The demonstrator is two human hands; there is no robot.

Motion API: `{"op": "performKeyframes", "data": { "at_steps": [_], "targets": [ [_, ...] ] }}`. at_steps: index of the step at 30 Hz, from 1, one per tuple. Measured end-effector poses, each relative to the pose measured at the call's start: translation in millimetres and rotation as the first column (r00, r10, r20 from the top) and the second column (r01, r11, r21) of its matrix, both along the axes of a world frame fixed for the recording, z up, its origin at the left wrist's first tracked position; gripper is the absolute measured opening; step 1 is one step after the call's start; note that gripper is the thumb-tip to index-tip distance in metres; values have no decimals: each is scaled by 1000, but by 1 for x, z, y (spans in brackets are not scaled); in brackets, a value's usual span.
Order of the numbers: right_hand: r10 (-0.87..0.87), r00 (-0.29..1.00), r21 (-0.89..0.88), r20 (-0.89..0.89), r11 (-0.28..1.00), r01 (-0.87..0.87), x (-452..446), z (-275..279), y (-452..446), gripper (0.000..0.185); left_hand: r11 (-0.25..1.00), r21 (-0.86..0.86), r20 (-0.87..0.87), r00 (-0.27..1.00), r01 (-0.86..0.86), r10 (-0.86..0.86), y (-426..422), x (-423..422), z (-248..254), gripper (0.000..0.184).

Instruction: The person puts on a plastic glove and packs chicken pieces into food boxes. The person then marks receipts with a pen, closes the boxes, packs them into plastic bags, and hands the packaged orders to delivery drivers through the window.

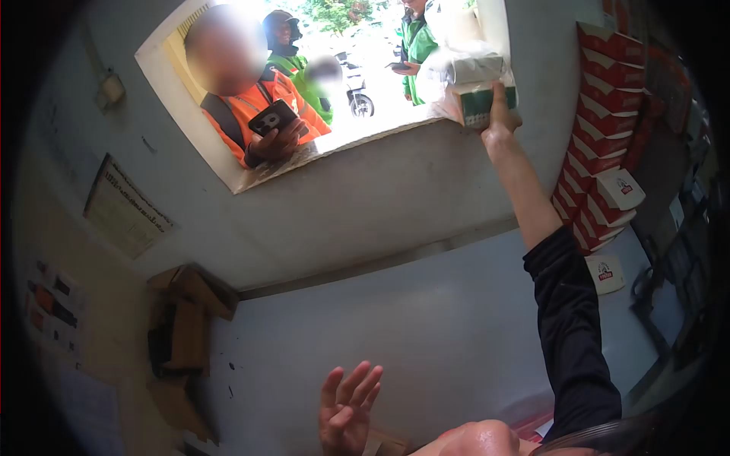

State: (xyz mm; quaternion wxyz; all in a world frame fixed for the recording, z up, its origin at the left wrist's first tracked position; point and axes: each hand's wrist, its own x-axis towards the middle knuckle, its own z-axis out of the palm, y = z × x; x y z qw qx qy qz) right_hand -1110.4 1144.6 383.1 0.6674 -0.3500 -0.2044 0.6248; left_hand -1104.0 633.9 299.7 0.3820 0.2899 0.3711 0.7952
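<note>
My right hand (499, 120), on an outstretched arm in a dark sleeve, is at the right end of the window opening. Its fingers grip a clear plastic bag (435, 85) that holds a green-and-white package (476, 106) and a pale packet above it. Low in the view, my left hand (350, 406) is raised with its fingers apart and nothing in it. The window sill (342, 144) runs below the bag.
Outside, a person in an orange jacket (255, 102) holds a phone (272, 117); people in green stand farther back. Red and white boxes (597, 137) are stacked at right. An open cardboard box (190, 334) is at left, beside a pale tabletop (426, 327).
</note>
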Motion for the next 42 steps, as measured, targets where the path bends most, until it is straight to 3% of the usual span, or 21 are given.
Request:
{"op": "performKeyframes", "data": {
  "at_steps": [2,5,9,12,14,16,17,18,19,21,22,24,27,28,30,31,32,33,35,36,42],
  "targets": [
    [79,996,203,-44,977,-69,1,-19,4,107,999,-25,-19,999,-34,34,4,17,19,57],
    [162,983,81,91,982,-170,8,-12,-5,115,995,-86,47,998,-42,46,12,44,49,44],
    [509,782,-161,359,859,-485,31,11,-59,118,962,-269,-415,896,48,-161,57,83,40,33],
    [386,858,-260,338,915,-310,46,14,-92,120,978,-208,-483,867,19,-120,78,146,61,21],
    [17,892,-228,451,969,97,48,-8,-71,105,983,-19,-714,690,-185,116,79,169,66,12],
    [-233,474,182,849,971,153,84,-33,-52,90,964,115,-733,634,-241,246,68,172,84,9],
    [-375,169,389,911,919,-59,116,-34,-67,79,932,243,-760,545,-268,355,52,176,87,9],
    [-461,-123,433,879,879,-201,138,-43,-49,63,978,197,-659,730,-64,180,30,192,92,10],
    [-626,-246,502,740,757,-418,157,-57,-10,53,967,214,-516,857,136,-7,9,208,98,11],
    [-188,-41,150,981,878,-455,180,-65,36,53,843,65,-391,791,535,-472,-39,231,90,11],
    [50,30,-32,998,894,-447,191,-67,55,53,862,55,-360,816,503,-453,-50,231,80,11],
    [-99,118,150,988,796,-586,193,-38,-15,43,859,4,-327,812,513,-484,-70,228,50,12],
    [-114,256,280,960,354,-892,178,-11,-174,38,897,-53,-420,805,439,-419,-124,194,17,17],
    [-92,184,202,979,259,-945,177,-8,-241,32,885,-126,-396,796,448,-459,-150,168,15,19],
    [310,-179,-249,934,201,-948,181,-12,-343,25,940,-239,-344,884,245,-317,-198,125,-9,22],
    [-90,-395,-397,914,-6,-918,181,-28,-379,28,926,-360,-163,969,115,-184,-223,104,-18,22],
    [106,-440,-430,891,-106,-896,180,-37,-423,38,856,-450,-328,939,-254,107,-247,87,-51,21],
    [-47,-413,-411,910,-248,-877,173,-43,-454,36,658,-465,-446,799,-593,404,-260,72,-66,18],
    [-125,-478,-488,869,-373,-789,162,-88,-485,38,246,-383,-711,454,-890,537,-305,48,-143,36],
    [-150,-396,-423,906,-379,-823,156,-106,-499,41,105,-287,-773,295,-952,562,-321,36,-183,46],
    [-206,-329,-334,922,9,-942,139,-140,-536,49,148,-364,-794,389,-920,467,-322,22,-228,64]
  ]
}}
